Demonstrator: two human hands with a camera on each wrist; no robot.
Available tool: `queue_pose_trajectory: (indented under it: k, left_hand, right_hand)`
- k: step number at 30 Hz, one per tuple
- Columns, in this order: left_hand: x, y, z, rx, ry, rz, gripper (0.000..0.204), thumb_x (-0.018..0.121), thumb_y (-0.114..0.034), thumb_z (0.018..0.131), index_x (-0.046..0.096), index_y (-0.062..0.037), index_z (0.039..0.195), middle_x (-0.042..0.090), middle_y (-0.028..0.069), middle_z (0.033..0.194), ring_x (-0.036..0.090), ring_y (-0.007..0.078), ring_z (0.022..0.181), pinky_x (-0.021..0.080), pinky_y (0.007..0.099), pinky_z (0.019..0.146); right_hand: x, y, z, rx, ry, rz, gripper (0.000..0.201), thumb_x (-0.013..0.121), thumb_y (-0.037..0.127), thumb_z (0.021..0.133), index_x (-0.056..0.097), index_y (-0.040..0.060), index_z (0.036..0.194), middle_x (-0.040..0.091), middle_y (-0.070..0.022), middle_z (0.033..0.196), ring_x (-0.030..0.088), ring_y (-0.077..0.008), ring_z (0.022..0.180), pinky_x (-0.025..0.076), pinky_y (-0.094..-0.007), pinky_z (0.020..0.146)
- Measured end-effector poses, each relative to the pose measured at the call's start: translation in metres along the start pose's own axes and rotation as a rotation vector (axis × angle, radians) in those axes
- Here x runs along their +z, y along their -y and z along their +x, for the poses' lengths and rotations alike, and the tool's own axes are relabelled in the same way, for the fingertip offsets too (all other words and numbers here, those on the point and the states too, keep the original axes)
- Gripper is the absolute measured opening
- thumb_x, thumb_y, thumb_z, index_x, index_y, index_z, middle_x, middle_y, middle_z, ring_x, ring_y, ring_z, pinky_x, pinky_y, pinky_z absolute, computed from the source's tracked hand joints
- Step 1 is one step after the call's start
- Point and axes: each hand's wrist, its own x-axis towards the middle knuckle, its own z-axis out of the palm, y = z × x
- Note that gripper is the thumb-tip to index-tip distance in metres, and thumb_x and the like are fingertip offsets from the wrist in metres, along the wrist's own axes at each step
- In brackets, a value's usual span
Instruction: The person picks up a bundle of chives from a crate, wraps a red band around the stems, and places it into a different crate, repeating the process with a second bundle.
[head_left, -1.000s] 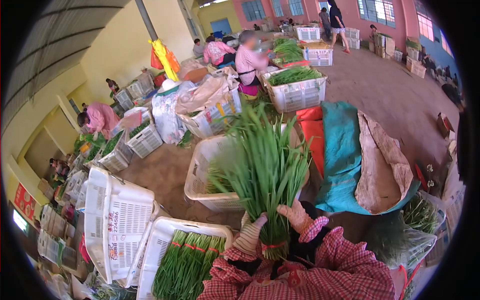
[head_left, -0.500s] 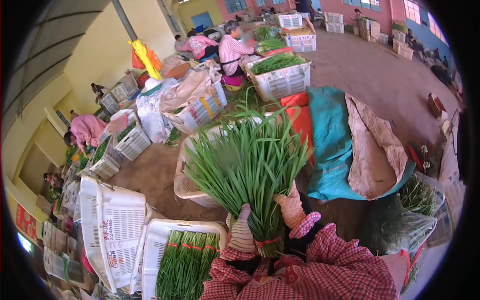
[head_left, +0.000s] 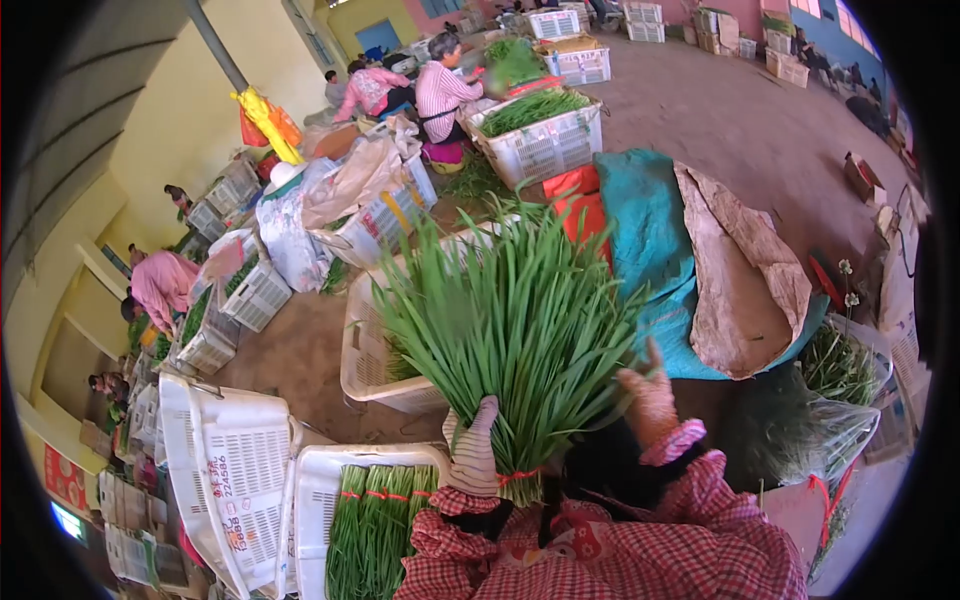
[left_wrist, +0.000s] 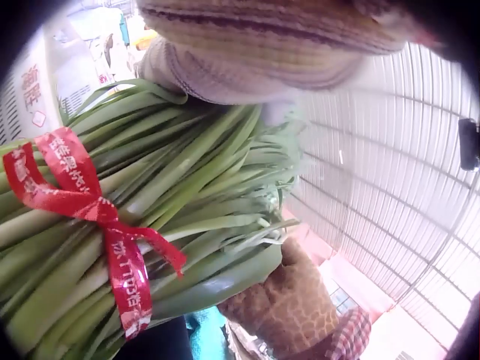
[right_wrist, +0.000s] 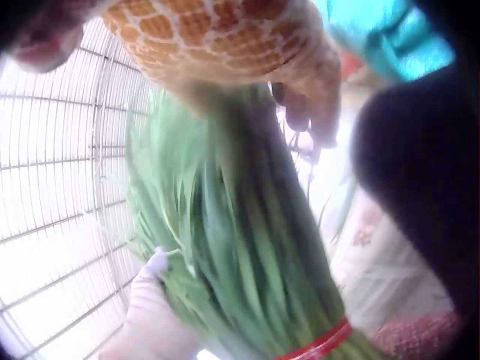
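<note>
A big bunch of garlic chives [head_left: 505, 320], long flat green leaves fanning outward, is tied near its base with a red ribbon [left_wrist: 97, 210]. My left hand [head_left: 475, 455], in a striped glove, grips this bunch from the left side, just above the tie. My right hand [head_left: 650, 405], in a brown-patterned glove, is at the right edge of the leaves with its fingers extended. In the right wrist view that glove [right_wrist: 217, 45] lies over the leaves, and the left thumb [right_wrist: 150, 285] shows on the far side.
Tied bunches [head_left: 375, 530] lie in a white crate [head_left: 310, 500] at my left, beside tilted crates [head_left: 240, 480]. Another white crate [head_left: 365, 370] stands ahead, behind the leaves. A teal sheet [head_left: 645, 240] and a bag of greens [head_left: 830, 430] are to the right. People sit farther back.
My right hand has come off the stems and moved out to the right side of the leaves. The left hand keeps its grip, and the leaves are spread wider. The head view has shifted.
</note>
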Motion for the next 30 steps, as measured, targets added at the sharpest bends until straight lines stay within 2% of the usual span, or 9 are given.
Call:
queue_pose_trajectory:
  k: [4,8,11,15,16,17,25,27,30]
  left_hand:
    - [-0.007,0.005,0.007,0.035,0.026,0.083,0.029,0.067,-0.008,0.088,0.064,-0.0012,0.116,0.068,0.0040,0.102,0.063,0.0134,0.089,0.051,0.0280,0.083]
    - [0.000,-0.004,0.005,0.055,0.032,0.177,0.031,0.070,-0.011,0.085,0.063,-0.0016,0.114,0.066,0.0070,0.104,0.065,0.0196,0.087,0.055,0.0318,0.077]
    - [0.005,-0.002,0.004,-0.012,0.033,0.103,0.029,0.069,-0.011,0.087,0.063,-0.0016,0.114,0.067,0.0077,0.104,0.066,0.0209,0.089,0.056,0.0334,0.079]
    - [-0.010,0.003,0.012,-0.108,0.096,0.022,0.039,0.065,-0.013,0.090,0.055,-0.0024,0.126,0.063,0.0105,0.115,0.064,0.0249,0.100,0.055,0.0401,0.089]
    - [-0.015,0.010,0.017,-0.129,0.117,-0.049,0.042,0.064,-0.014,0.091,0.052,-0.0028,0.130,0.061,0.0114,0.119,0.062,0.0260,0.104,0.054,0.0418,0.092]
    - [-0.019,0.016,0.020,-0.151,0.115,-0.148,0.046,0.071,-0.017,0.087,0.054,-0.0013,0.126,0.063,0.0094,0.113,0.064,0.0210,0.096,0.056,0.0330,0.084]
    - [0.015,-0.013,-0.003,-0.107,0.090,-0.031,0.040,0.068,-0.016,0.089,0.055,-0.0001,0.123,0.064,0.0098,0.113,0.066,0.0220,0.091,0.057,0.0322,0.079]
    - [0.011,-0.009,0.000,-0.112,0.164,-0.038,0.047,0.064,-0.016,0.091,0.048,-0.0031,0.134,0.058,0.0114,0.123,0.061,0.0262,0.106,0.055,0.0415,0.091]
    - [-0.012,0.006,0.014,-0.094,0.221,-0.013,0.047,0.065,-0.016,0.091,0.049,-0.0026,0.133,0.058,0.0113,0.122,0.061,0.0258,0.104,0.054,0.0407,0.091]
  right_hand:
    - [-0.014,0.077,-0.002,-0.085,-0.302,-0.326,0.083,0.068,0.014,0.085,0.022,0.0210,0.153,0.043,-0.0152,0.142,0.055,-0.0274,0.114,0.048,-0.0442,0.092]
    - [-0.016,0.123,0.007,-0.308,-0.283,-0.373,0.080,0.071,0.026,0.085,0.028,0.0134,0.151,0.049,-0.0131,0.136,0.060,-0.0215,0.105,0.052,-0.0347,0.084]
    - [0.010,0.145,0.004,-0.365,-0.166,-0.373,0.068,0.066,0.018,0.086,0.037,0.0081,0.147,0.058,-0.0122,0.126,0.061,-0.0199,0.103,0.052,-0.0314,0.083]
    - [-0.001,0.154,0.012,-0.352,-0.094,-0.525,0.033,0.058,0.000,0.085,0.064,0.0046,0.116,0.063,-0.0102,0.119,0.061,-0.0197,0.105,0.051,-0.0321,0.087]
    - [0.003,0.158,0.009,-0.487,0.084,-0.785,0.026,0.059,0.000,0.085,0.066,0.0040,0.109,0.065,-0.0112,0.115,0.063,-0.0213,0.103,0.052,-0.0333,0.086]
    - [0.008,0.162,0.006,-0.613,0.271,-1.044,0.019,0.060,-0.001,0.085,0.068,0.0034,0.102,0.068,-0.0122,0.111,0.064,-0.0230,0.100,0.052,-0.0345,0.085]
    - [0.074,0.160,0.003,-0.824,0.514,-1.363,0.029,0.069,0.021,0.083,0.065,0.0115,0.110,0.068,-0.0124,0.083,0.066,-0.0330,0.074,0.053,-0.0411,0.063]
    - [0.082,0.159,0.008,-0.822,0.529,-1.447,0.029,0.068,0.021,0.083,0.064,0.0120,0.110,0.066,-0.0119,0.080,0.065,-0.0328,0.071,0.052,-0.0420,0.061]
    - [0.085,0.154,0.017,-0.848,0.550,-1.562,0.027,0.066,0.023,0.083,0.061,0.0131,0.107,0.061,-0.0107,0.071,0.063,-0.0329,0.065,0.049,-0.0447,0.055]
